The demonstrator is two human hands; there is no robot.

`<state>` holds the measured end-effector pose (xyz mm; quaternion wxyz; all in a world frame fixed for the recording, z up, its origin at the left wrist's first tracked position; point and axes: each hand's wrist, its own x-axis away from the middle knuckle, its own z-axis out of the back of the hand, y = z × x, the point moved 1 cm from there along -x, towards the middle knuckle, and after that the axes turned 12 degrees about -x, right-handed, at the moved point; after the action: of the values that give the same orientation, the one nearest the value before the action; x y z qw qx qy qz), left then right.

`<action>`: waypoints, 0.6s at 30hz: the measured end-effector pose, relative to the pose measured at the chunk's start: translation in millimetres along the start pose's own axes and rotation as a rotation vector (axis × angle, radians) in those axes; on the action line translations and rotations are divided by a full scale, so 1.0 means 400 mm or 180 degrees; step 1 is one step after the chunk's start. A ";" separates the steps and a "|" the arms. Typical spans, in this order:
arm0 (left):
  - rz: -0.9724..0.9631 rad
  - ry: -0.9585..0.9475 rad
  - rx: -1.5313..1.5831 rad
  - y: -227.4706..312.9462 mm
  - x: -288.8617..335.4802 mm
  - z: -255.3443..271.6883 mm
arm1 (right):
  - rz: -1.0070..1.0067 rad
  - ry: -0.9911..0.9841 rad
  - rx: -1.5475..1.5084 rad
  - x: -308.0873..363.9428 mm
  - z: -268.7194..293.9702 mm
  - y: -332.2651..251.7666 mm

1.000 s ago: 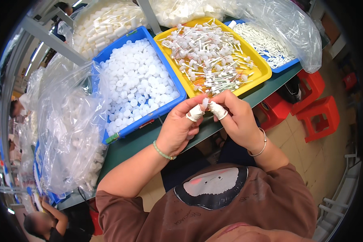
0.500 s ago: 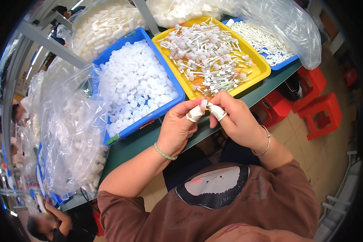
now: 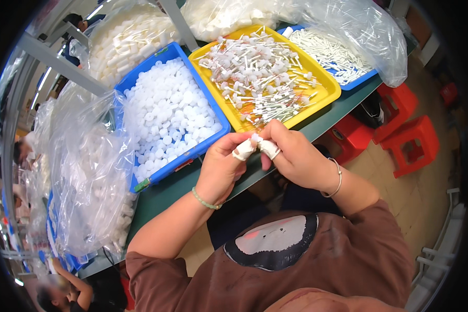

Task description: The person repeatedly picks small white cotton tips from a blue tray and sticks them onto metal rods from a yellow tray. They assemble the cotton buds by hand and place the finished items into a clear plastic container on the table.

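My left hand (image 3: 221,162) and my right hand (image 3: 300,156) meet fingertip to fingertip just in front of the yellow tray (image 3: 325,94). Pinched between them is a small translucent white plastic piece (image 3: 255,138), mostly hidden by the fingers. Both thumbs are wrapped in white tape. The yellow tray holds a heap of white sticks with translucent caps (image 3: 260,67) and fine reddish wires. To its left, a blue tray (image 3: 203,145) is filled with small round translucent white plastic pieces (image 3: 171,106).
Another blue tray (image 3: 363,80) with short white sticks (image 3: 330,54) sits at the right. Clear plastic bags (image 3: 88,177) lie at left and behind. Red stools (image 3: 413,145) stand on the floor at right. A grey metal post (image 3: 178,23) rises behind the trays. A co-worker (image 3: 62,294) sits lower left.
My hands stay pinched together, shifted slightly left and down in the picture with the small piece between them. The trays also appear shifted slightly left.
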<state>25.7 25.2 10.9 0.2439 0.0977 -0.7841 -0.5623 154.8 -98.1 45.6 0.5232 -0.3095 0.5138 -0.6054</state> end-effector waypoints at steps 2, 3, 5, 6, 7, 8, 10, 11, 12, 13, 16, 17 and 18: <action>-0.0023 -0.0065 -0.0027 0.012 0.014 -0.008 | -0.0135 -0.0039 -0.0375 -0.006 0.033 -0.012; -0.0107 -0.0048 0.0214 0.006 0.012 -0.007 | 0.0293 0.0208 0.0068 -0.012 0.065 -0.006; -0.0149 -0.0122 0.0352 0.014 0.013 -0.004 | 0.0805 0.0976 0.0908 -0.043 0.178 0.029; -0.0173 -0.0158 0.0425 0.016 0.015 -0.003 | 0.0887 0.1510 0.1305 -0.070 0.269 0.066; -0.0175 -0.0296 0.0475 0.021 0.015 -0.009 | 0.0821 0.1681 0.1974 -0.086 0.371 0.113; -0.0120 -0.0346 0.0496 0.020 0.011 -0.012 | 0.0757 0.1834 0.2625 -0.097 0.457 0.161; -0.0034 -0.0383 0.0534 0.015 0.003 -0.012 | 0.0583 0.1436 0.2808 -0.117 0.550 0.229; -0.0043 -0.0378 0.0542 0.015 0.003 -0.012 | 0.0488 0.1224 0.2886 -0.125 0.566 0.246; -0.0019 -0.0321 0.0487 0.015 0.004 -0.012 | 0.0264 0.1122 0.2872 -0.136 0.567 0.245; 0.0008 -0.0270 0.0432 0.015 0.006 -0.011 | 0.0034 0.1024 0.2859 -0.145 0.567 0.245; 0.0017 -0.0259 0.0433 0.014 0.010 -0.007 | -0.0178 0.1096 0.3054 -0.163 0.559 0.249; 0.0010 -0.0282 0.0461 0.015 0.008 -0.006 | -0.0204 0.1138 0.3070 -0.160 0.559 0.248; 0.0001 -0.0283 0.0494 0.015 0.010 -0.005 | -0.0234 0.1163 0.3065 -0.156 0.550 0.246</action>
<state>23.9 24.0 17.9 0.2006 0.0911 -0.8354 -0.5036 402.7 -96.9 24.2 0.4865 0.0594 0.2487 -0.8354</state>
